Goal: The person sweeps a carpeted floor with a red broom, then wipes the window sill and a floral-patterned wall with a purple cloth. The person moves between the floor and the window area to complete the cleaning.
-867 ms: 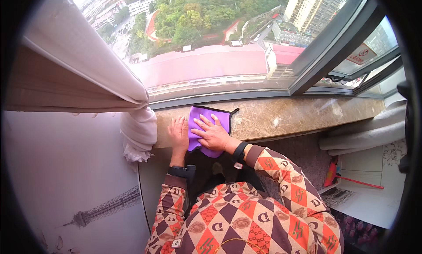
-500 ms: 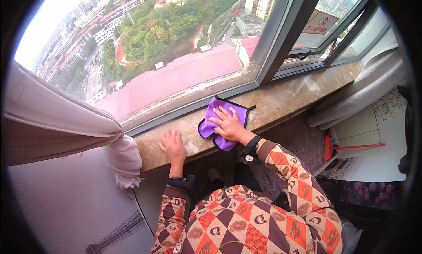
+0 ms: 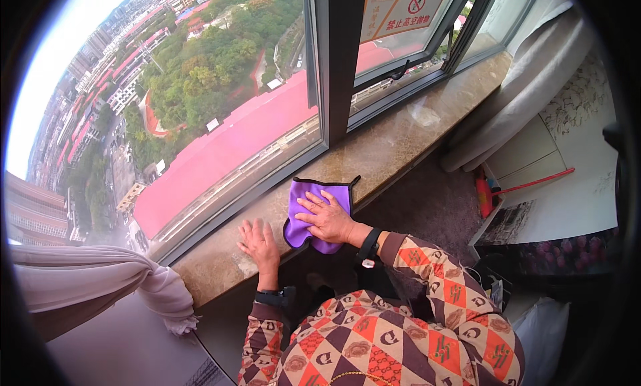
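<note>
Right hand (image 3: 328,220) flat on purple cloth (image 3: 319,202), fingers spread wide, cloth under palm on stone windowsill (image 3: 400,135). Left hand (image 3: 259,244) beside cloth, fingers splayed on sill, holding nothing.

I've got a purple microfibre cloth (image 3: 319,206) with dark edging lying flat on the brown marble windowsill (image 3: 400,142), just beside the window frame. Its near edge droops over the sill's lip. A small dark loop sticks out at its far corner.
</note>
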Tool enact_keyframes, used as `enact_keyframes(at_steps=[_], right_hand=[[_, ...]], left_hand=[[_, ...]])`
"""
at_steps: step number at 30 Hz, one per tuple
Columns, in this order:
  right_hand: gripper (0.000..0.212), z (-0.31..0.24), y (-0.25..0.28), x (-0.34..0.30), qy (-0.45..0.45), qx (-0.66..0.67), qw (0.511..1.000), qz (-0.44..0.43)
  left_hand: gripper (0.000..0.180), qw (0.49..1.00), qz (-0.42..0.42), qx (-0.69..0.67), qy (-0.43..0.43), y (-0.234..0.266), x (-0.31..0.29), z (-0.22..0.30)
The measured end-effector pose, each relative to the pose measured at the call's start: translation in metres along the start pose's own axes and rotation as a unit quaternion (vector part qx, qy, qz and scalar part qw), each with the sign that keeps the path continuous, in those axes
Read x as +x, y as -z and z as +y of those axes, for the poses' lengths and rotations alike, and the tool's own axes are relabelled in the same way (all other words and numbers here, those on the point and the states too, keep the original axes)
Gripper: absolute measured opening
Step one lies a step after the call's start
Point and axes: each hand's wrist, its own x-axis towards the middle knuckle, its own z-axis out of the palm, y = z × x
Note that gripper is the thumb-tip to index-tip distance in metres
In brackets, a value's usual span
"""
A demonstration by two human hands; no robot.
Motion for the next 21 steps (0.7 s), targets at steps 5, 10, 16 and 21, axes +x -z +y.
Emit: enact_keyframes(at_steps=[5, 10, 16, 21], right_hand=[[0.047, 0.084, 0.033, 0.003, -0.082, -0.026, 0.996, 0.037], [0.046, 0.097, 0.054, -0.037, -0.053, 0.006, 0.999, 0.011], [0.045, 0.141, 0.085, -0.075, -0.063, 0.001, 0.998, 0.016], [0.044, 0.224, 0.118, -0.062, -0.137, -0.041, 0.988, 0.059]], left_hand=[[0.051, 0.999, -0.035, -0.004, -0.037, -0.041, -0.002, 0.059], [0.051, 0.995, -0.058, -0.020, -0.079, -0.084, -0.010, 0.115], [0.051, 0.988, -0.086, -0.011, -0.127, -0.125, -0.014, 0.178], [0.053, 0.987, -0.091, -0.014, -0.129, -0.160, -0.008, 0.234]])
